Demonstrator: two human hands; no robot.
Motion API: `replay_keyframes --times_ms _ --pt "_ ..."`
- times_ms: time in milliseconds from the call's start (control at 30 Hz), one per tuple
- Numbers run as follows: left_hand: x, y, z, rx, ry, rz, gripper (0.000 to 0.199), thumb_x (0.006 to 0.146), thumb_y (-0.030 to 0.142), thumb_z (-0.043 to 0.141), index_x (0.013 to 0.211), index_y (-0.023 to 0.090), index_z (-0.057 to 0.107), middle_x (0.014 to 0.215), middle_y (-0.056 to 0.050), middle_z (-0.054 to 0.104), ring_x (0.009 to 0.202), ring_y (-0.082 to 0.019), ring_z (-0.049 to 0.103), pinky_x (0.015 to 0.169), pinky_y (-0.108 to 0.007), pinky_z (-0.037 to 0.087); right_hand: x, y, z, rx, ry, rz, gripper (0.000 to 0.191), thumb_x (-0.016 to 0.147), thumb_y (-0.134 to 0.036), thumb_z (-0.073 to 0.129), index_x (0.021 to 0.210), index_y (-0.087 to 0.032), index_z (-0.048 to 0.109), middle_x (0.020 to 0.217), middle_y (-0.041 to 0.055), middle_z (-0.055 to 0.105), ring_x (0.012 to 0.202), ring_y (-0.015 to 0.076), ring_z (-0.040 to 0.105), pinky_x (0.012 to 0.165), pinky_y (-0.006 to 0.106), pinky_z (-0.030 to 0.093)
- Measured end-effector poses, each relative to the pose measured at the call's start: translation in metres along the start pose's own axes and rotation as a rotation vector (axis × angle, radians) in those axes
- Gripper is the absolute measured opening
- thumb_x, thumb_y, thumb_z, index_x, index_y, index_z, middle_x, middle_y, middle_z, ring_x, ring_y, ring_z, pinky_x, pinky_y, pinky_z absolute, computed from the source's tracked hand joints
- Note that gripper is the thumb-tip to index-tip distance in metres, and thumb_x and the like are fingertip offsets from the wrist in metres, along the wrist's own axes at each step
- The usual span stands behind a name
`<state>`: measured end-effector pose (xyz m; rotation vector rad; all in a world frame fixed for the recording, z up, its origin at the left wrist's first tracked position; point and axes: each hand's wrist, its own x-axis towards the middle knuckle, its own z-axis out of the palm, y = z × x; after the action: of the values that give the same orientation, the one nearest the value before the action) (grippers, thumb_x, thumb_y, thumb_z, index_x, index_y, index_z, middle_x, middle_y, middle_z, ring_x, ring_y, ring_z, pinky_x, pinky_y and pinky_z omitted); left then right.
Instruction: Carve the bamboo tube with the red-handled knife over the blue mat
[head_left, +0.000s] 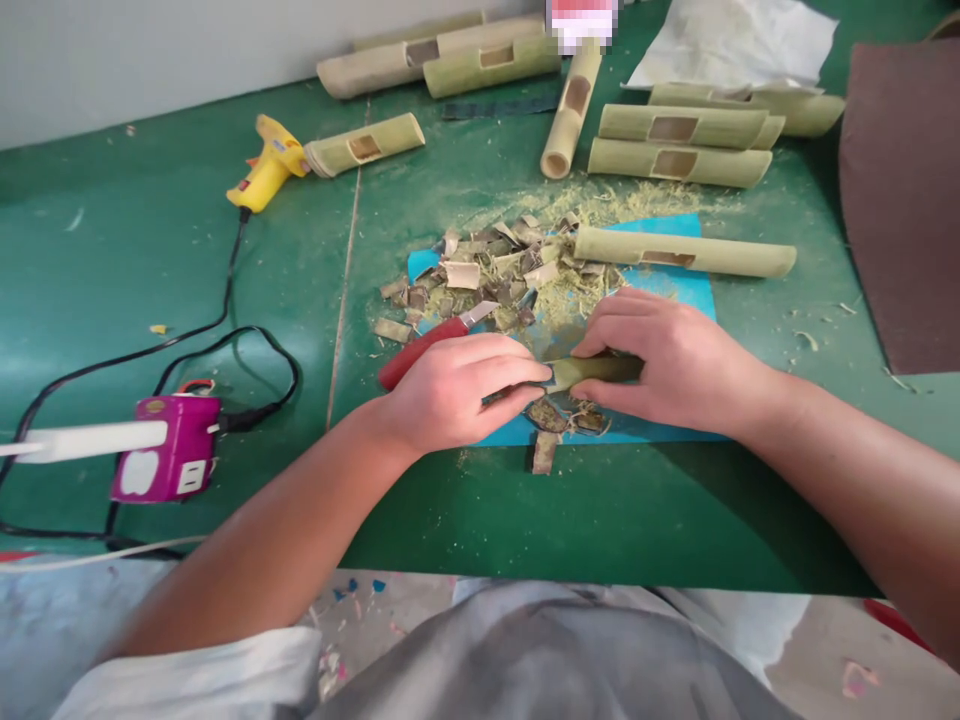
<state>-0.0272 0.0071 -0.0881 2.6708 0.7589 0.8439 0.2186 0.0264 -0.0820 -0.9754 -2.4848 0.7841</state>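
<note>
A short green bamboo tube [585, 372] lies level between my two hands, above a blue sheet [709, 425]. My right hand [660, 345] is wrapped round its right part. At its left end my left hand [472, 390] pinches a dark strip [551, 376], which looks like sandpaper, against the bamboo. My fingers hide much of both. Beside my left knuckles rests a knife [427, 350] with a red handle, its blade pointing to the upper right. Bamboo chips [480, 265] and shavings are heaped beyond my hands. Just past my right hand lies a longer bamboo tube [720, 252] with a cut window.
Several windowed bamboo tubes [675, 160] lie at the back. To the left are a yellow glue gun [266, 165], its black cord [229, 270] and a purple power socket [172, 445]. A brown sheet [904, 200] covers the right side of the green table [420, 520].
</note>
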Motion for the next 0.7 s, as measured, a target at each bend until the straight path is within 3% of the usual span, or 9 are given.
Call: replay_keyframes --times_ms 100,267,467,700 --pt "0.0003 -0.0021 -0.0004 -0.004 -0.016 -0.004 0.010 0.091 0.017 0.065 0.101 0.016 0.068 0.094 -0.004 0.073 0.084 -0.010 0.069 0.079 -0.020 0.056 0.0002 -0.0003 0.0004 -0.006 -0.007 -0.001 0.011 0.081 -0.031 0.066 0.082 -0.020 0.063 0.083 0.0056 0.061 0.084 0.0212 0.053 0.073 0.035 0.041" --pt "-0.0007 -0.0064 -0.0002 0.018 0.011 0.036 0.011 0.092 0.022 0.065 0.101 0.018 0.069 0.085 -0.002 0.070 0.071 -0.008 0.065 0.068 -0.020 0.054 0.0004 -0.0003 0.0000 0.000 -0.018 -0.001 0.012 0.082 -0.031 0.065 0.084 -0.020 0.064 0.084 0.0057 0.061 0.084 0.0214 0.054 0.074 0.035 0.040" --pt "0.0000 -0.0033 -0.0020 0.007 0.001 0.039 0.009 0.092 0.019 0.065 0.100 0.016 0.068 0.091 -0.003 0.071 0.079 -0.009 0.067 0.074 -0.020 0.055 -0.0007 0.0000 0.0004 -0.021 -0.005 -0.007 0.013 0.083 -0.033 0.065 0.084 -0.019 0.064 0.084 0.0058 0.061 0.083 0.0210 0.053 0.072 0.034 0.040" --pt "0.0021 0.0024 -0.0043 0.162 -0.039 0.116 0.009 0.093 0.016 0.062 0.099 0.017 0.069 0.085 -0.001 0.071 0.070 -0.010 0.063 0.067 -0.022 0.051 -0.0017 0.0015 0.0016 -0.049 0.010 -0.039 0.017 0.085 -0.034 0.064 0.086 -0.017 0.065 0.084 0.0059 0.061 0.080 0.0195 0.052 0.070 0.033 0.040"
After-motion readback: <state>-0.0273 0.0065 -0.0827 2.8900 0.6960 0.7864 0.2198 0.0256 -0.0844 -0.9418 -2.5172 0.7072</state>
